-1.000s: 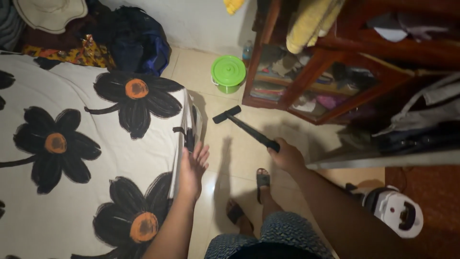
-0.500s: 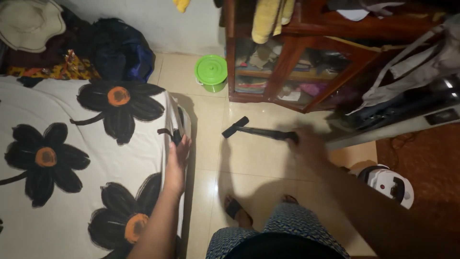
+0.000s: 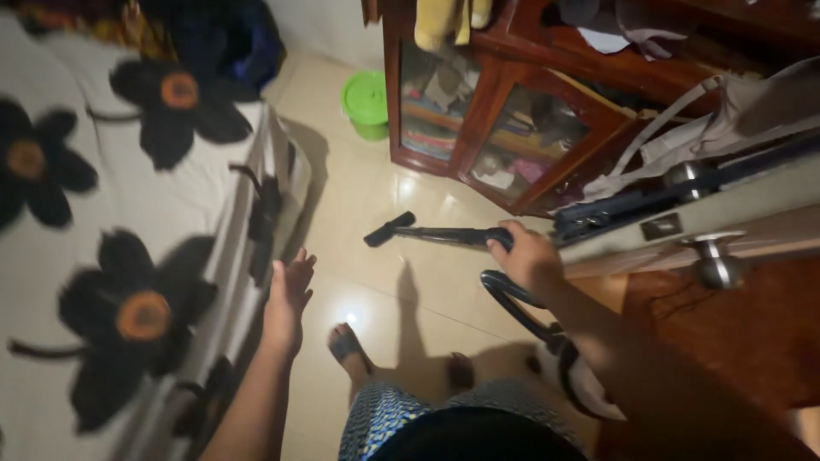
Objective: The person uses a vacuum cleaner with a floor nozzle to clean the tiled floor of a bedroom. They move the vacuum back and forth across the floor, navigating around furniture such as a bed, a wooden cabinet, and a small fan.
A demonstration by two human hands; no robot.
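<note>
Bed (image 3: 85,196): at the left, along the floor (image 3: 376,256).
Cabinet (image 3: 478,128): at the right, behind the vacuum wand (image 3: 427,233).
Bucket (image 3: 366,102): on the floor, between bed and cabinet.
Hose (image 3: 512,303): below the right hand (image 3: 528,256).
Left hand (image 3: 286,294): just beside the bed's edge.
</note>
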